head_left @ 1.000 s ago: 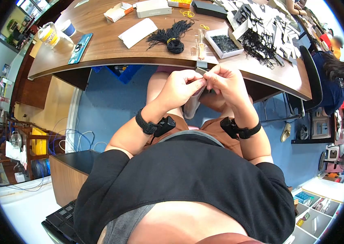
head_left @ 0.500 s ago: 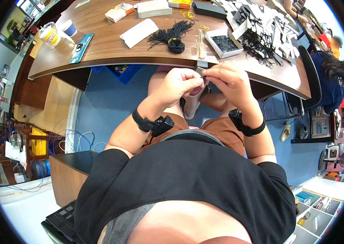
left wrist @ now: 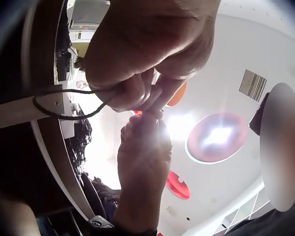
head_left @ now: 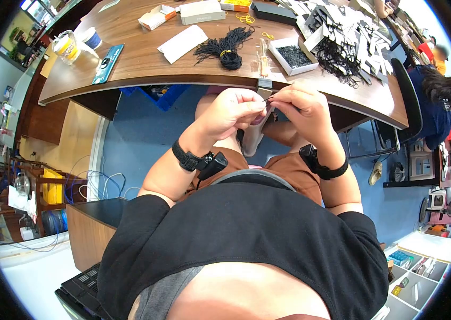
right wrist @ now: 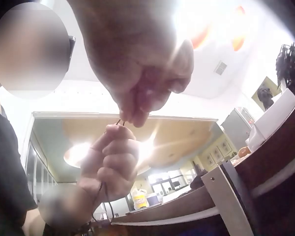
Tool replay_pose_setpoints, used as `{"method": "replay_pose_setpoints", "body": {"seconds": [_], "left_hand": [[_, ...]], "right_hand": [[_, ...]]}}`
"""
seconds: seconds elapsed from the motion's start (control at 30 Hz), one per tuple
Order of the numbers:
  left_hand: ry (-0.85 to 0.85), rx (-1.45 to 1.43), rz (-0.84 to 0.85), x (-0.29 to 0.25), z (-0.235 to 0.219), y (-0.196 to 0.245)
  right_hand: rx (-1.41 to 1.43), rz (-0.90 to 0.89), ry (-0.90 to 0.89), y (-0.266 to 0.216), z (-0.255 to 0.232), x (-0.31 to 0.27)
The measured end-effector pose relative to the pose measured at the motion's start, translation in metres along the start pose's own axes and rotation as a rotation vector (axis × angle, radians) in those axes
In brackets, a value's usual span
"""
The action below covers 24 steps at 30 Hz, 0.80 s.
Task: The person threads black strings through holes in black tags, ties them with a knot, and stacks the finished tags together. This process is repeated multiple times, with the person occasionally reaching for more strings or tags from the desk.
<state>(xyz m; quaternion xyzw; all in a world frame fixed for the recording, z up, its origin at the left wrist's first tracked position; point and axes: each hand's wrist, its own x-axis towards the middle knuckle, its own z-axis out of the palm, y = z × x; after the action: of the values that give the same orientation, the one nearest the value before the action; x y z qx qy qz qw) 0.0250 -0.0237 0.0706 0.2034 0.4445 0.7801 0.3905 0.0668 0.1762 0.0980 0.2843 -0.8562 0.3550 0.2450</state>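
Observation:
A thin black cord (left wrist: 64, 117) hangs in a loop from the left hand (left wrist: 147, 54) in the left wrist view. In the head view the left hand (head_left: 234, 114) pinches the cord between thumb and index finger. Facing it, the right hand (head_left: 304, 109) pinches the cord's other part, fingertips almost touching the left ones. Two short dark strands (right wrist: 121, 122) show between the fingertips in the right wrist view, below the right hand (right wrist: 142, 64). Both hands are in front of the table edge, by a grey metal bracket (head_left: 265, 84).
On the table (head_left: 140, 58) lie a bundle of black cords (head_left: 229, 53), a white box of small dark pieces (head_left: 293, 56), a white box lid (head_left: 183, 44), a pile of black-corded tags (head_left: 350, 42), and a cup (head_left: 91, 38). A person (head_left: 438, 106) sits at the right.
The right hand has turned and shifted slightly right, with its fingers now reaching more levelly toward the left hand. Both hands still pinch at the same spot by the table edge.

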Motion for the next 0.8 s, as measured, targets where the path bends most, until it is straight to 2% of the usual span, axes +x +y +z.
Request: {"method": "replay_pose_setpoints", "body": {"seconds": [0.27, 0.37, 0.47, 0.57, 0.77, 0.8], "left_hand": [[0.067, 0.136, 0.016, 0.001, 0.006, 0.0], [0.047, 0.131, 0.025, 0.003, 0.007, -0.002], [0.005, 0.095, -0.001, 0.003, 0.005, 0.0], [-0.007, 0.093, -0.015, 0.002, 0.006, 0.001], [0.023, 0.115, 0.041, 0.003, 0.007, -0.002], [0.019, 0.113, 0.051, 0.004, 0.006, -0.003]], "right_hand": [[0.11, 0.14, 0.011, -0.011, 0.001, -0.002], [-0.024, -0.057, -0.013, -0.002, -0.003, 0.0], [-0.046, -0.09, -0.002, 0.005, -0.003, -0.003], [-0.057, -0.016, 0.019, 0.003, -0.001, -0.005], [0.282, 0.224, 0.033, -0.007, 0.001, -0.008], [0.225, 0.191, 0.03, -0.007, 0.001, -0.008]]}}
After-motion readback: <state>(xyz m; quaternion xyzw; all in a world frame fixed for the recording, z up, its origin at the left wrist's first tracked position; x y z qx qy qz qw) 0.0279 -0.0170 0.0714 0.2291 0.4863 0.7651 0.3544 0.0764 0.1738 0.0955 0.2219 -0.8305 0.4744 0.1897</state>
